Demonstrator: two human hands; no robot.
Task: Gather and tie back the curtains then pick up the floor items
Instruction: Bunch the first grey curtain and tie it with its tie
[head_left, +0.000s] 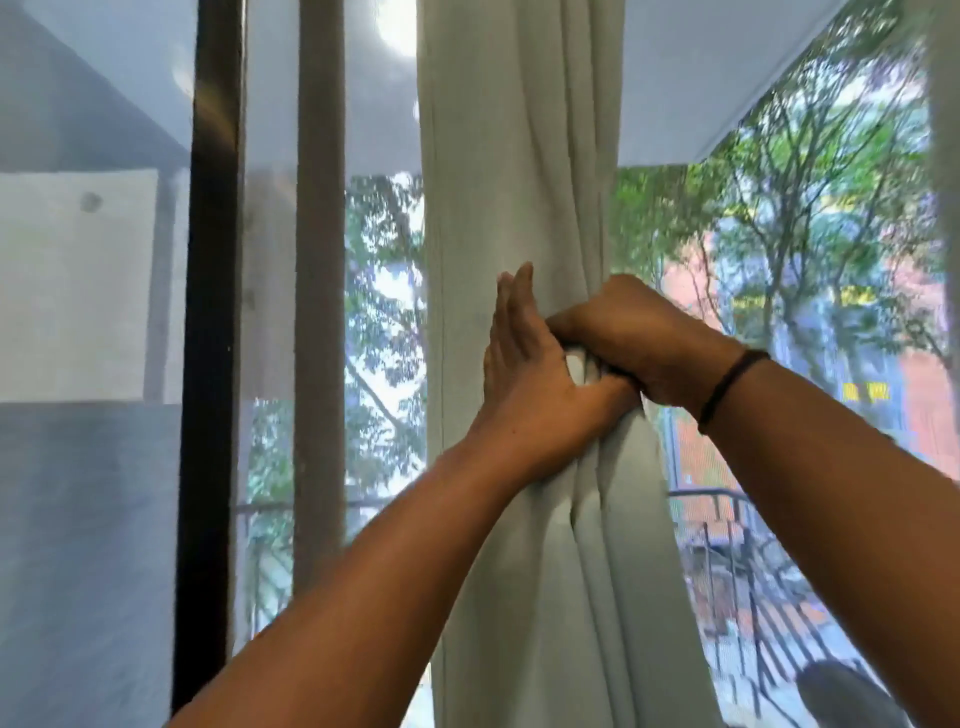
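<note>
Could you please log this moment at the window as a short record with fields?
setting: window with a dark frame, trees outside
curtain: pale curtain bunched into one column, pinched at mid-height
left hand: left hand flat against the gathered folds, fingers extended upward
right hand: right hand closed around the bunch from the right side
wrist: dark band on the right wrist
tie: none clearly visible
floor items: out of view

pale grey-green curtain (519, 156), black wristband (727, 387), black window frame (213, 312)
</note>
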